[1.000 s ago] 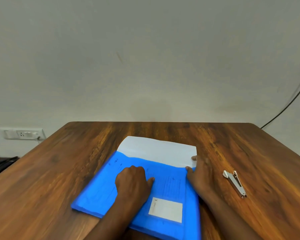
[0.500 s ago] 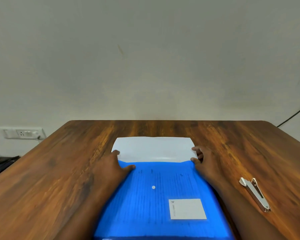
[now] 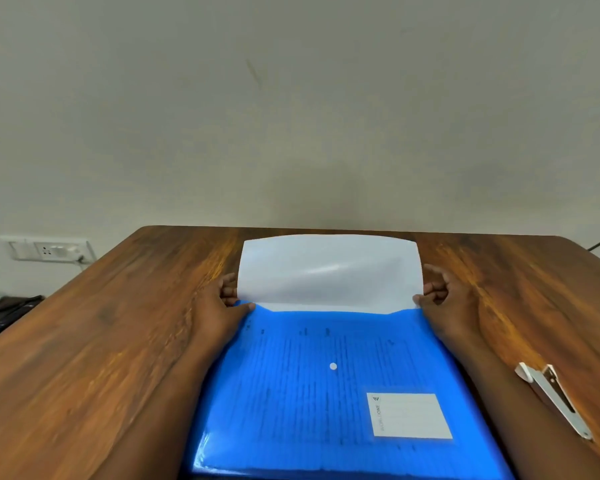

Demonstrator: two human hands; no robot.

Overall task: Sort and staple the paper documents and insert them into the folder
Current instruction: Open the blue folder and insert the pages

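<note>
**Papers are in the folder, flap not closed yet**

So the blue folder (image 3: 329,386) is lying flat on the wooden table (image 3: 118,341), right in front of the person, and it's the landmark for everything here. You can make out dark printed lines through the blue plastic, so I'd say the documents are already inside. Can't see any staple from here, so whether the stapling got done is a guess; the stapler (image 3: 555,398) lying loose just right of the folder, untouched, suggests that part is over.

The pale flap (image 3: 329,271) at the folder's far edge is raised and bowed a bit. The left hand (image 3: 219,313) is pinching the flap's left edge, the right hand (image 3: 444,299) is pinching its right edge, both gripping it with fingers curled behind. What's left, as far as I can tell: fold the flap down over the front and press it onto the white snap button (image 3: 333,366) in the middle of the folder.

Count: one folder, one flap, one snap button, one white label (image 3: 409,415) near the folder's right front corner, one stapler, two hands. No loose sheets anywhere around the folder. There's a wall socket (image 3: 49,250) far off to its left.
</note>
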